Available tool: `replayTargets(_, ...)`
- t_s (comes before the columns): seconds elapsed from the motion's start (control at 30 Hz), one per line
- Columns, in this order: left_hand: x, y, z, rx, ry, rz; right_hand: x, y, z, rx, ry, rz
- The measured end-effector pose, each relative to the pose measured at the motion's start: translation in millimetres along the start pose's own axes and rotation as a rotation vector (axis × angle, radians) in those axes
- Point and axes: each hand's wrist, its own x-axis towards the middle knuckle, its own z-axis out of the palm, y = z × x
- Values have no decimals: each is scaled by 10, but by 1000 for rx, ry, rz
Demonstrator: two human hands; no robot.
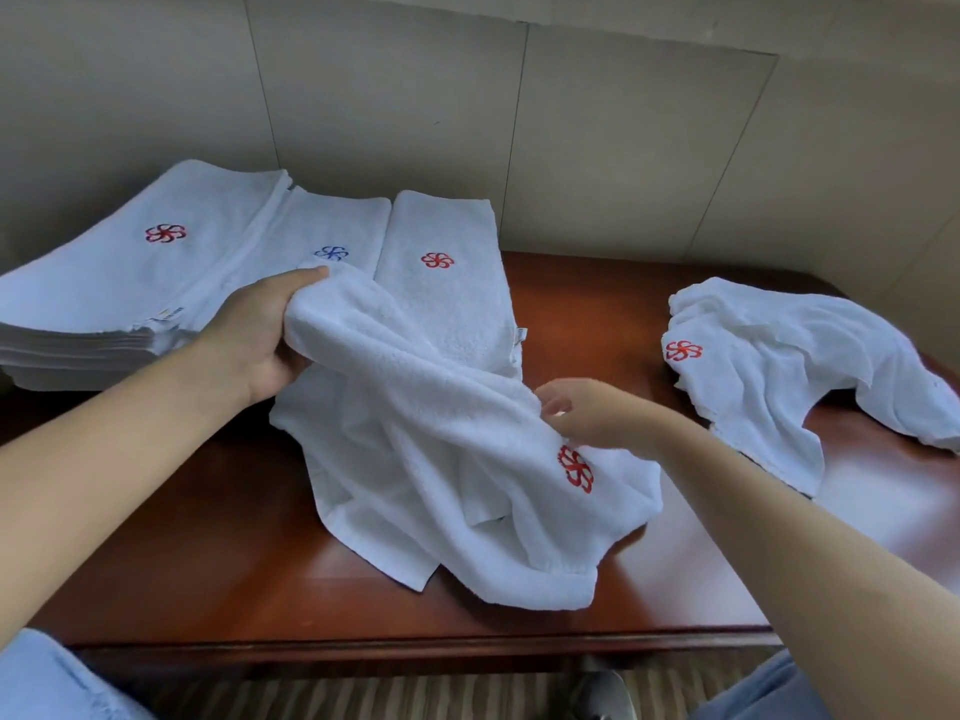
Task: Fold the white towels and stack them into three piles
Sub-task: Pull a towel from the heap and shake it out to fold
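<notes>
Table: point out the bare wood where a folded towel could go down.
Bare table shows between the right folded pile and the crumpled towel, and along the front edge. The left is crowded with piles; the held towel covers the middle.

**Surface and its load**

Surface [597, 314]: glossy reddish-brown wood, set against a tiled wall.
- Far left: tall pile of folded white towels [104, 283], red emblem on top.
- Just beside it: second folded pile [317, 226], blue emblem.
- Next right: third folded pile [447, 288], red emblem.
- Centre front: rumpled unfolded towel [441, 459], partly lifted, lower part on the wood.
- Right, well apart: crumpled loose towel [779, 366].
</notes>
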Motion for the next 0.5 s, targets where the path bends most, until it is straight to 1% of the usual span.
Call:
replayTargets(0.1,-10,2,-1,16,-27,-9,-15,-75,23,32,-98,-37)
replayTargets(0.2,-44,23,9,27,-56,-17,-27,-149,-31,110,-244,-14)
replayTargets(0.27,-91,47,36,35,-67,-18,-83,-196,-74,53,-325,-13)
replayTargets(0.3,-118,62,50,40,-78,-18,-137,-212,-124,38,-364,-38)
replayTargets(0.33,-141,82,61,45,-100,-19,-204,-221,-201,77,-390,-81)
replayTargets(0.37,-169,115,68,44,-135,-19,-269,-218,-306,202,-390,-136)
replayTargets(0.43,-212,219,58,1,-227,17,-433,-202,-581,630,-366,-330)
replayTargets(0.47,-222,282,35,-60,-264,48,-524,-182,-744,857,-419,-460)
replayTargets(0.5,-231,351,7,-133,-292,79,-606,-162,-873,1057,-519,-621)
